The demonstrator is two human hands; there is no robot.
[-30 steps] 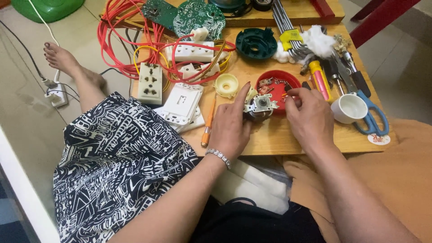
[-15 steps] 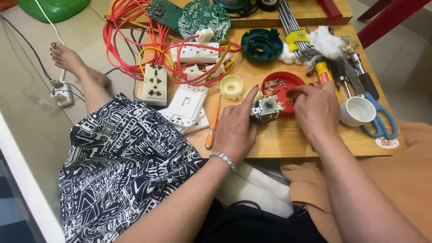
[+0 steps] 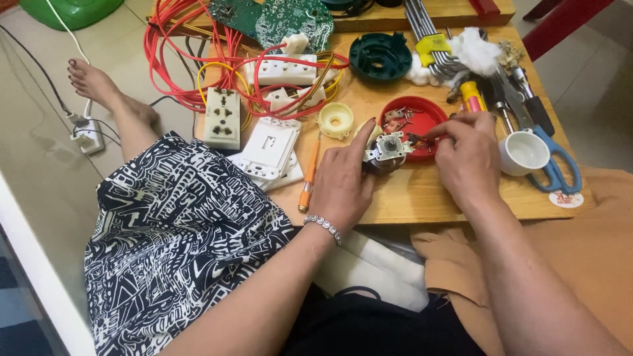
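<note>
My left hand [image 3: 344, 181] grips a small metal motor part [image 3: 386, 151] against the low wooden table [image 3: 409, 194], thumb raised beside it. My right hand [image 3: 465, 155] pinches at the right side of that same part with its fingertips, just in front of a red round lid [image 3: 428, 112] that holds several small metal bits. An orange-handled screwdriver [image 3: 308, 177] lies left of my left hand.
White socket plates [image 3: 269, 146], a beige socket [image 3: 222, 117], red and orange wires [image 3: 178, 53], a green circuit board [image 3: 290, 16], a dark green round part [image 3: 381, 56], hex keys [image 3: 428, 33], a white cup [image 3: 524, 151] and blue scissors [image 3: 557, 168] crowd the table. A power strip [image 3: 89, 135] lies on the floor.
Both hands stay on the motor part; my right hand's fingers have shifted to pinch at its right side. The view has tilted slightly.
</note>
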